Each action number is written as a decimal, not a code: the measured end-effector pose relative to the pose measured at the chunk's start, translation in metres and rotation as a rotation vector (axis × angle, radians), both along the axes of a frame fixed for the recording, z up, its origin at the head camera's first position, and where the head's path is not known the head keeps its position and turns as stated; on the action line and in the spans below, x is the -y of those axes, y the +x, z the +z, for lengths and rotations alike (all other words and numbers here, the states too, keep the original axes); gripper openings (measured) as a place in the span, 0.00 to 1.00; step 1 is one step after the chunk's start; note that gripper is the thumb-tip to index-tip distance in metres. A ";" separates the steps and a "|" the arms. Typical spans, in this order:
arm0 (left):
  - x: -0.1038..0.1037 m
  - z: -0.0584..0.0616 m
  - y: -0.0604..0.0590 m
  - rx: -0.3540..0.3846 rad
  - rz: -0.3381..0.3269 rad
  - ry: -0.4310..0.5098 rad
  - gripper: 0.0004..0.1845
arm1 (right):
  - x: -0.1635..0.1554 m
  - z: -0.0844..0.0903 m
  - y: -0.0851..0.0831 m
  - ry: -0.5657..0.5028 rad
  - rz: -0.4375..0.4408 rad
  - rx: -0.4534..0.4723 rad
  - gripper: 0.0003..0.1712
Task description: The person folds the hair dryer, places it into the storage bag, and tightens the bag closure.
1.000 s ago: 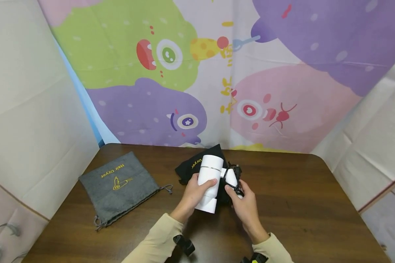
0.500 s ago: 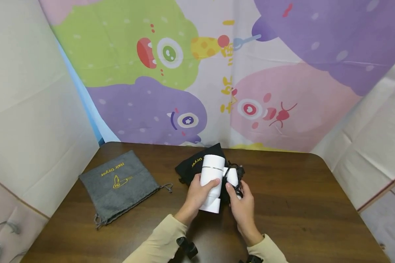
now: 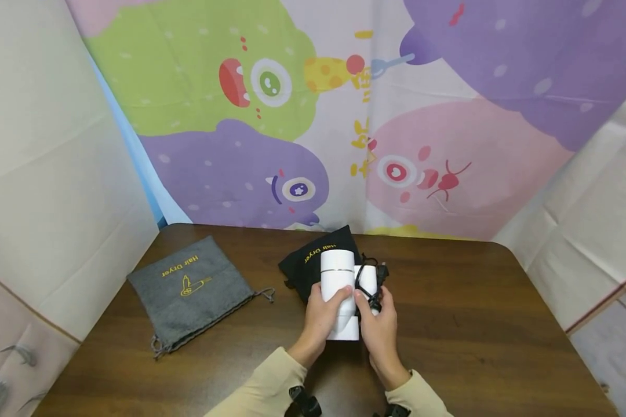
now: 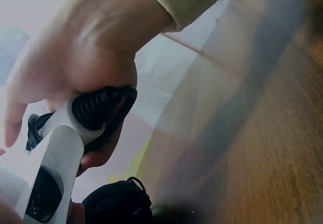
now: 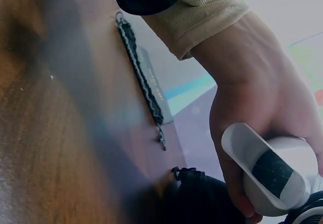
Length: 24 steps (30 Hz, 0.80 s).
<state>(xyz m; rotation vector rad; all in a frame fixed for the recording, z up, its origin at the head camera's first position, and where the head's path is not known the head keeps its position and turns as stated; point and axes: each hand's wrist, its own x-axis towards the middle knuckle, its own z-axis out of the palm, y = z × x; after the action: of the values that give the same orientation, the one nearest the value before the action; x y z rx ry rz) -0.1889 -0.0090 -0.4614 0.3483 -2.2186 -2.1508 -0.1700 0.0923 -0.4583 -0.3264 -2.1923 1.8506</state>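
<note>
Holding a white dryer (image 3: pixel 339 289) in both hands over the worktop (image 3: pixel 475 324).

We have our left hand (image 3: pixel 320 315) wrapped round the dryer's barrel, fingers (image 3: pixel 341 291) curled across its front, while our right hand (image 3: pixel 378 327) grips the folded handle beside it, fingers pinching the black cord (image 3: pixel 369 285) bundled against the handle. The dryer sits just above the worktop's middle, in front of a black pouch (image 3: pixel 313 260) that lies behind it. In the left wrist view we see the right hand (image 4: pixel 75 67) closed over the cord's ribbed strain relief (image 4: pixel 98 108); in the right wrist view the left hand (image 5: pixel 257 113) clasps the barrel, its nozzle end (image 5: pixel 262 168) facing the camera. A grey pouch (image 3: pixel 193 292) lettered "Hair Dryer" lies flat well to the left, drawstrings loose.
</note>
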 end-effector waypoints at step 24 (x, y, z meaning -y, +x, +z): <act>0.007 0.008 -0.003 0.041 -0.014 0.143 0.35 | -0.024 0.015 -0.012 0.101 0.304 0.036 0.35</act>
<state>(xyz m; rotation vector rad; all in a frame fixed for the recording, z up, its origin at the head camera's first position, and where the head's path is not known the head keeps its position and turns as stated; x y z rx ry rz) -0.1915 -0.0161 -0.4537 0.3858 -2.0993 -2.3367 -0.1817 0.1159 -0.4429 -0.0047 -2.4632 1.8817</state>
